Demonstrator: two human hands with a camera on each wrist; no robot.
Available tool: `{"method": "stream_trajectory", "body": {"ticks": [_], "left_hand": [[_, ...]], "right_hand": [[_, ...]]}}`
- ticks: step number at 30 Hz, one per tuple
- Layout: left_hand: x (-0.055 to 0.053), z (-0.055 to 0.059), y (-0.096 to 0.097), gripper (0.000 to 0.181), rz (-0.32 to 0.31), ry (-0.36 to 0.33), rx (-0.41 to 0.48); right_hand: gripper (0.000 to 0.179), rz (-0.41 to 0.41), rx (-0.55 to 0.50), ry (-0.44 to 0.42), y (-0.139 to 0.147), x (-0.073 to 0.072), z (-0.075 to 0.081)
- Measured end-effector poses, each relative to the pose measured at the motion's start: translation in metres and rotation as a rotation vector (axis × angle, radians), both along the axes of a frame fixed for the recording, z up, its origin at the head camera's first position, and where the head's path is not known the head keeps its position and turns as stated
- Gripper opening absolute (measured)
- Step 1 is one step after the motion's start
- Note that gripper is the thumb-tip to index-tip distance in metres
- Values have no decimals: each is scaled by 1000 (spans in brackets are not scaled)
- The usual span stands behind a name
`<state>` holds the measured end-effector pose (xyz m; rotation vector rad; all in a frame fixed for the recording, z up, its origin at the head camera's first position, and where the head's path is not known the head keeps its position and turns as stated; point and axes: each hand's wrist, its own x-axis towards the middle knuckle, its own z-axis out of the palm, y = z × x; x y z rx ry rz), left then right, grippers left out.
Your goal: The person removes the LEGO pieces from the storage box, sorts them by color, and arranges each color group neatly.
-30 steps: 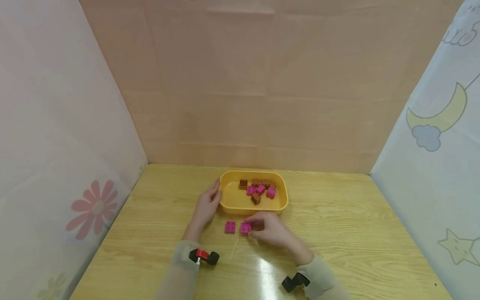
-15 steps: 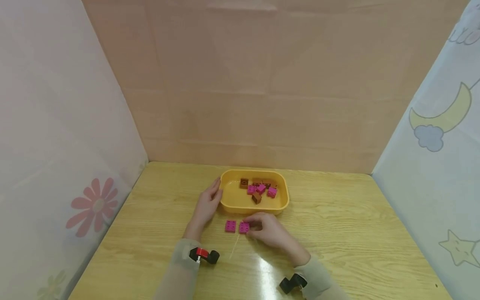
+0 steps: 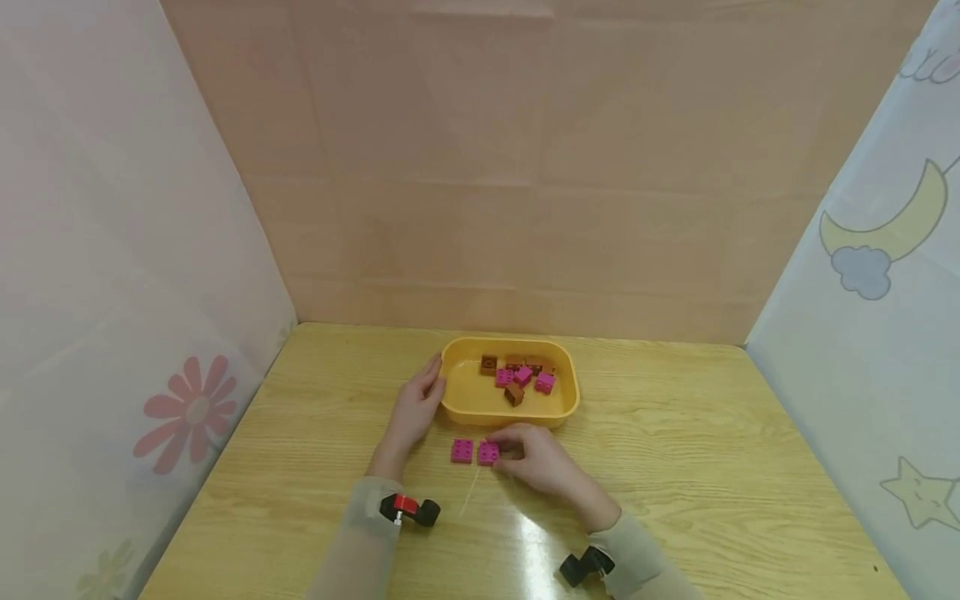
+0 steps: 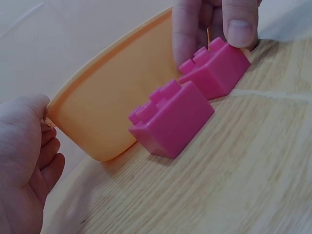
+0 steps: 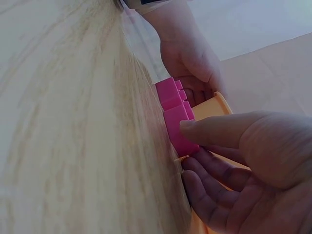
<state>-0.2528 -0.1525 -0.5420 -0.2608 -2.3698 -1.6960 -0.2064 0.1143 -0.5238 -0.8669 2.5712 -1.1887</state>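
Head view: just below the frame's middle, the right hand [image 3: 543,462] pinches a pink brick [image 3: 488,452] on the bench [image 3: 675,467], beside a second brick [image 3: 462,451] lying free to its left. The left hand [image 3: 415,414] rests with straight fingers against the left end of the yellow tray [image 3: 459,406], which holds more pink and brown bricks. To seat the held brick well, I would slide it flat along the bench until its side meets its neighbour squarely.

Left wrist view: thumb and finger [image 4: 240,22] clasp the far brick [image 4: 214,68] at upper right; the nearer brick [image 4: 170,117] looks to stand just short of it. Keeping the studs level should stop it tipping.

Right wrist view: the thumb [image 5: 219,129] presses the brick [image 5: 178,124] at centre; fingers curl beneath. A light, steady grip should do.
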Motion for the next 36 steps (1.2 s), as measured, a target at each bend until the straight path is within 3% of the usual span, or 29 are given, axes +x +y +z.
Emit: {"method": "stream_trajectory", "body": {"ticks": [13, 23, 30, 36], "left_hand": [[-3, 2, 1, 49, -10, 7, 1], [1, 0, -2, 49, 0, -1, -14], [1, 0, -2, 49, 3, -7, -20], [0, -1, -1, 49, 6, -9, -25]], "right_hand": [[41, 26, -16, -45, 3, -2, 6], [54, 100, 41, -69, 15, 0, 19], [50, 162, -73, -161, 30, -2, 37], [47, 91, -155, -171, 45, -8, 49]]}}
